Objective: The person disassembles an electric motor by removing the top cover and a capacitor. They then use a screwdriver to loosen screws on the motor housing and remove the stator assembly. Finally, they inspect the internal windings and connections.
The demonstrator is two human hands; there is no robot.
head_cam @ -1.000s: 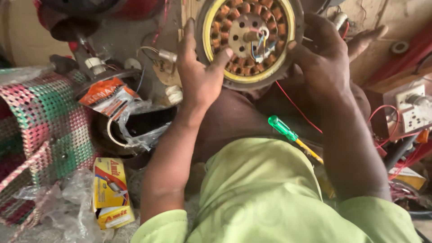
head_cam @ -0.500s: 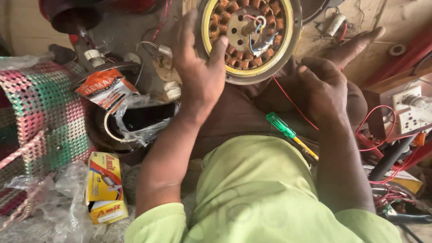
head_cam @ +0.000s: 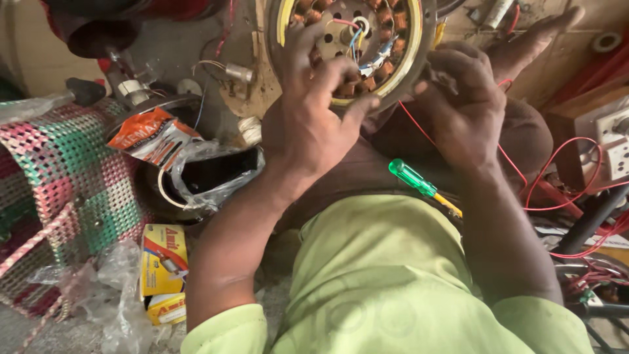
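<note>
— Honestly, what could go wrong with the stator [head_cam: 357, 39] as it is held now?

— It rests on the person's lap, near the knee, at the top of the view. The left hand [head_cam: 314, 124] lies over its lower rim, fingers spread on the copper coils [head_cam: 386, 16] and thumb hooked at the edge, so the grip is closed on the stator. I think the fingers may press the thin windings and scratch their coating.

— And the right hand [head_cam: 462, 108]?

— It is curled at the right rim, close to the red wire [head_cam: 419, 128]. I cannot tell if it pinches the wire or only touches the rim, because the fingertips are turned away. If it pulls, the wire could break at its joint.

— Anything else at risk?

— The screwdriver [head_cam: 419, 183] lies loose on the lap, between the two forearms. A small move of the legs may let it roll to the floor. Also the small coloured leads [head_cam: 357, 39] at the middle of the stator are close to the left fingers and could catch.

— What is hard to see?

— The upper half of the stator is cut off by the top edge. The socket box [head_cam: 616, 144] at the right edge is only partly in view, so where its red wires [head_cam: 590, 196] end is not clear. The dark pot [head_cam: 209, 177] at the left is half covered by plastic.
</note>
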